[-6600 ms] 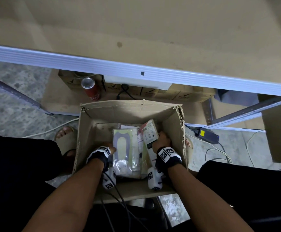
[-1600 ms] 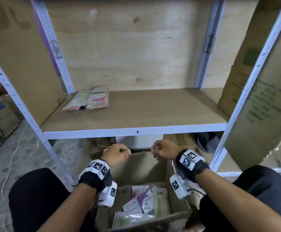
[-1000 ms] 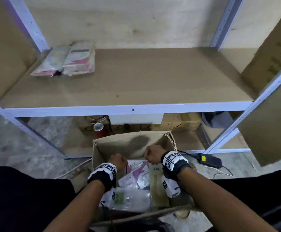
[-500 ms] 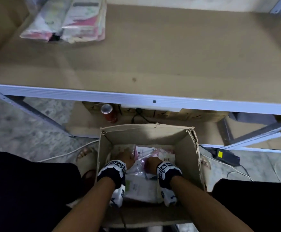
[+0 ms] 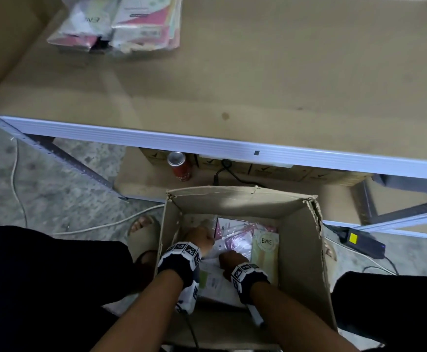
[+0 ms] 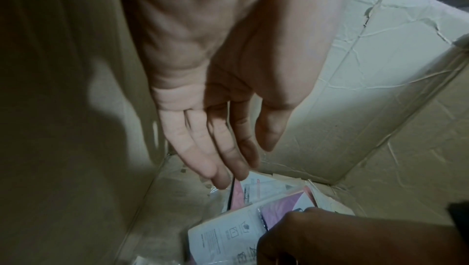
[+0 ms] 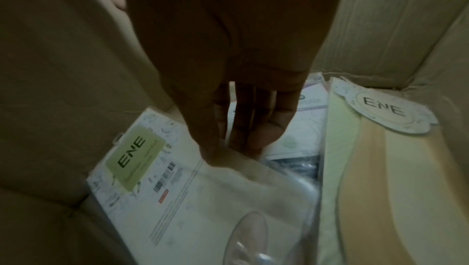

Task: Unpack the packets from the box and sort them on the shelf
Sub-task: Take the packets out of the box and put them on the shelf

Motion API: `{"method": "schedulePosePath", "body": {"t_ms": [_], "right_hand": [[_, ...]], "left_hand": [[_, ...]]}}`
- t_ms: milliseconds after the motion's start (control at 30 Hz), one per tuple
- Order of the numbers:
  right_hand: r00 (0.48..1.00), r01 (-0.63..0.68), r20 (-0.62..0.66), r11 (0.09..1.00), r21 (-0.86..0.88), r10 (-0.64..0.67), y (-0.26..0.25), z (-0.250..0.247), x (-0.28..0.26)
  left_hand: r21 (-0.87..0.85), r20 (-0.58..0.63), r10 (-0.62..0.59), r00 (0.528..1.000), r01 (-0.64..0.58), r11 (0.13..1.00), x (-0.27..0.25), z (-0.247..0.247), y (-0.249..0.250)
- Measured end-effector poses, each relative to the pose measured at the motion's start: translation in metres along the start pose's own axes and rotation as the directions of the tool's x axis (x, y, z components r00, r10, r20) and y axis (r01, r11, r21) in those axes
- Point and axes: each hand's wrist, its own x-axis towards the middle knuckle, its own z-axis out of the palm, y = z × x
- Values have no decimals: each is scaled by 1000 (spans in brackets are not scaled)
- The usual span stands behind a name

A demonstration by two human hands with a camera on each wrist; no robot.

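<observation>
An open cardboard box (image 5: pixel 298 237) stands on the floor between my knees, with several packets in it. A pink and purple packet (image 5: pixel 235 240) lies at the back, a green ENE packet (image 5: pixel 265 252) at the right and a white ENE packet (image 7: pixel 152 169) at the front. My left hand (image 5: pixel 199 237) reaches down along the left wall with straight fingers (image 6: pixel 223 181), just above a pink packet (image 6: pixel 238 193), and holds nothing. My right hand (image 5: pixel 232 259) points down with straight fingers (image 7: pixel 253 139) that touch the white packet's far edge. On the shelf (image 5: pixel 258 72), two stacks of packets (image 5: pixel 121 24) lie at the back left.
The shelf's white front rail (image 5: pixel 207 143) runs just beyond the box. Under it stand a red can (image 5: pixel 180 166) and flat cartons. A black power adapter (image 5: pixel 362 241) and cables lie on the floor at the right. A sandalled foot (image 5: pixel 143 235) is left of the box.
Both hands have come down from the shelf's edge into the box. In the last half second the right hand has shifted nearer, onto the white packet, and the left has gone deeper along the left wall.
</observation>
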Motion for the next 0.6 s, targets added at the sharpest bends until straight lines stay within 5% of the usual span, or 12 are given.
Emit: {"method": "schedulePosePath", "body": {"t_ms": [267,500,600], "right_hand": [[998,29,-53,992,119,-23,6,-11,-2],[987,-26,-140,945,326,75,16,-30,-13],[978,-63,-155,901,430,142,30,-33,-22]], "left_hand": [[-53,10,1,1000,0,999,-1,-3,-1],[-104,-89,0,996,-10,995,-3,-11,1],[-102,-45,8,999,-12,995,-1,-12,0]]}}
